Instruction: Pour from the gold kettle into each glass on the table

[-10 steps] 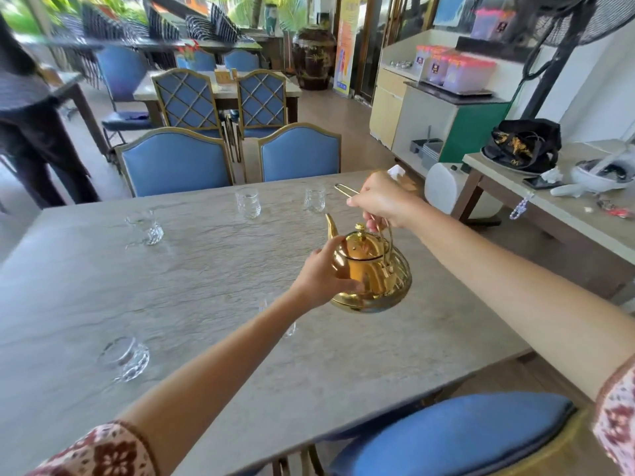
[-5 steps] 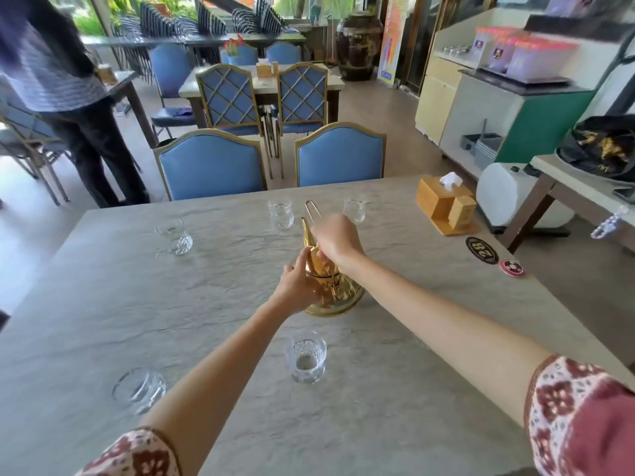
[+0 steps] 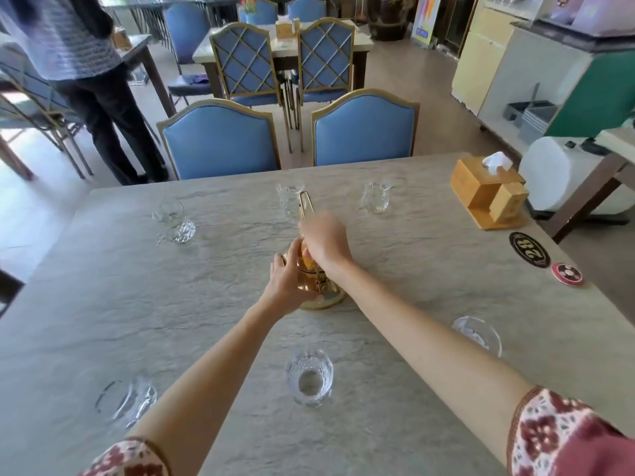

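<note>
Compared with a second ago, when I was holding the gold kettle (image 3: 323,300) up in the air, it is now sitting low at the middle of the worktop (image 3: 103,304), its base looking as if it is touching the surface. My left hand (image 3: 288,283) is still cupping the rounded, shiny body, fingers curving round its side. My right hand (image 3: 324,240) is still gripping the thin looped handle, which is sticking up past my knuckles. Both hands are hiding the spout and lid.

The worktop is showing a grey, stone-like grain with rippled veins. Six clear, faceted glasses are ringing the kettle: far left (image 3: 173,223), far middle (image 3: 288,199) just beyond the handle, far right (image 3: 376,197), near left (image 3: 127,401), near middle (image 3: 309,379) and near right (image 3: 477,333). I cannot tell how much any of them is holding.

A wooden tissue box (image 3: 488,197) is sitting at the right edge with a white tissue poking out, and a black oval coaster (image 3: 529,249) and a red round coaster (image 3: 567,274) are lying near it.
</note>
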